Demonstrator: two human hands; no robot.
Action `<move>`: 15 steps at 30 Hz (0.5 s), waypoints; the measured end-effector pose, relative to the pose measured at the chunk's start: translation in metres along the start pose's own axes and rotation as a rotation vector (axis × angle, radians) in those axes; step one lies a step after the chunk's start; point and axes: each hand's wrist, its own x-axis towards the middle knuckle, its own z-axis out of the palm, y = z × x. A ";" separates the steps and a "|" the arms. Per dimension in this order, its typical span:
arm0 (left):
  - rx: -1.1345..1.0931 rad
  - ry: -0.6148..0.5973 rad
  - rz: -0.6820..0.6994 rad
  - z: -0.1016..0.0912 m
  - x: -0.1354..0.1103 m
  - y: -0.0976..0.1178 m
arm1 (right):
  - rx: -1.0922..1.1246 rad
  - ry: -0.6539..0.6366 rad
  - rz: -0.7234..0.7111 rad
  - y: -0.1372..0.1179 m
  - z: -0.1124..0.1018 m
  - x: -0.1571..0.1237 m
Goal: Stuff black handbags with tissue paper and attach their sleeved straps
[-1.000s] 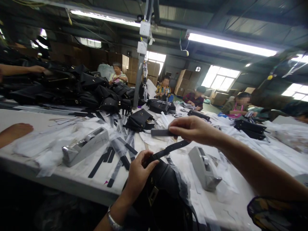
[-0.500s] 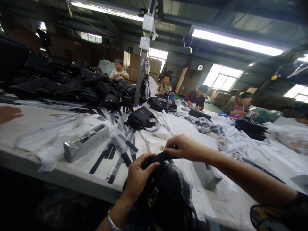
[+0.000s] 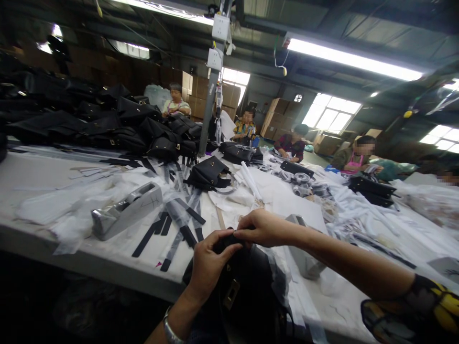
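Note:
A black handbag with a gold clasp stands close to me at the table's front edge. My left hand is closed at its top, thumb and fingers pinching a black strip. My right hand comes in from the right, its fingers closed on that same strip right beside the left fingertips. Most of the strip is hidden by the fingers. Crumpled clear plastic hangs along the bag's right side. Loose black strips lie left of the hands.
A grey tape dispenser sits at left; another is partly behind my right forearm. A black handbag lies ahead, with a large pile of bags at back left. Several people work across the table. A metal post rises behind.
My right hand has moved left and slightly down, up against my left fingers, so less of the strip shows. Another person's hand at the far left has gone from view.

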 end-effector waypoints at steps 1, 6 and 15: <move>0.003 0.002 0.000 -0.001 0.000 0.000 | -0.028 -0.003 -0.004 -0.003 0.001 0.002; 0.133 0.024 0.093 -0.017 0.001 0.005 | -0.400 0.193 -0.096 -0.018 0.005 0.002; 0.141 0.040 -0.003 -0.034 0.002 0.007 | -0.642 0.092 -0.236 -0.034 0.003 0.009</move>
